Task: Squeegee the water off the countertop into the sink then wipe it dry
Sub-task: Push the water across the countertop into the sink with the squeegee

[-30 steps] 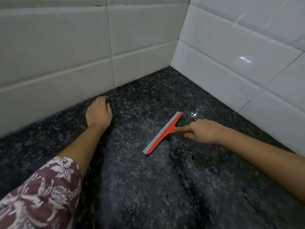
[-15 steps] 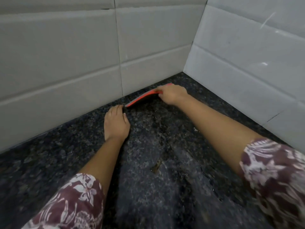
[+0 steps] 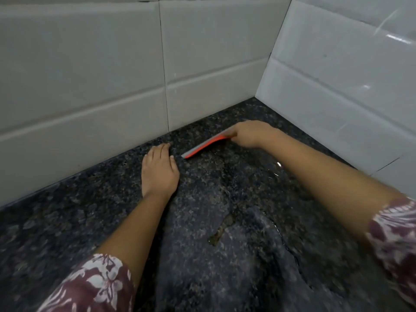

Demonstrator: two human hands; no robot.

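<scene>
Fingers [image 3: 231, 132] of the right hand [image 3: 248, 134] gripped the orange squeegee [image 3: 202, 148]; left hand [image 3: 158, 171] lay flat on granite countertop [image 3: 67, 221]. Its long axis ran along the tiled wall [image 3: 90, 86], free end pointing left.

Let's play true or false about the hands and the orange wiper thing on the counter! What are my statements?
1. The right hand holds the orange squeegee. True.
2. The left hand holds a cloth. False: it rests flat on the countertop, holding nothing.
3. The squeegee is far from any wall. False: it is close to the back tiled wall, near the corner.
4. There is water on the countertop. True.
</scene>
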